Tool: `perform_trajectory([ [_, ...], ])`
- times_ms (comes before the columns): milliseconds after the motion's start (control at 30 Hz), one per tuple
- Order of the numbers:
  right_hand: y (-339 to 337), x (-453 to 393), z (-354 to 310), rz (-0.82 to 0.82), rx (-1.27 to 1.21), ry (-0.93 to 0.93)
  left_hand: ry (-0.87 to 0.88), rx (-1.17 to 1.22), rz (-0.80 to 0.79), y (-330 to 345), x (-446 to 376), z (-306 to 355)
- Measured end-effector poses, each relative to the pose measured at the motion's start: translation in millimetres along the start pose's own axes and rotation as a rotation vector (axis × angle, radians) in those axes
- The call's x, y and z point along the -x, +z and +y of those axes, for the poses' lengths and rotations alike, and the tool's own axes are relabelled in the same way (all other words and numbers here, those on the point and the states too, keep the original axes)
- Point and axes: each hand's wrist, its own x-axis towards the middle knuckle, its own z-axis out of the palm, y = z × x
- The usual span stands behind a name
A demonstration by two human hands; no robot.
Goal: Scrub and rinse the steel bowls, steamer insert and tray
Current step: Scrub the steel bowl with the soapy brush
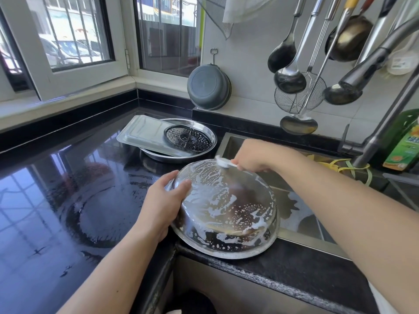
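From my head view, I hold a big steel bowl (pixel 224 211) upside down, tilted over the corner where the black counter (pixel 68 177) meets the sink (pixel 294 211), its rim resting on the counter edge. My left hand (pixel 163 200) curls round the bowl's upper left side, thumb and fingers gripping the wet metal. My right hand (pixel 251 158) is closed round the white handle of a small scrubbing brush (pixel 223 162), whose head touches the bowl's far edge. The likeliest slip, I judge, is the bowl sliding out of my left hand: the polished steel is smooth, rounded and streaked with white suds, and a hard push from the brush could skid it off the glossy, wet counter into the sink. Behind it, a flat rectangular tray (pixel 142 134) and a round perforated steamer insert (pixel 189 139) lie together in a shallow round steel pan (pixel 204 152) on the counter, well apart from my hands, so more of the job remains.
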Motion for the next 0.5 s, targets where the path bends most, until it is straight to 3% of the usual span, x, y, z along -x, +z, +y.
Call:
perform_trajectory([
  [200,-1,-2,4,0.073,0.005,0.068,0.005,0.002,-0.01,0,1,1],
  [367,11,14,5,-0.005,-0.101,-0.167,-0.006,-0.005,-0.012,-1,2,3],
  [500,18,11,26,0.076,-0.115,-0.009,-0.014,-0.01,-0.008,0,5,5],
])
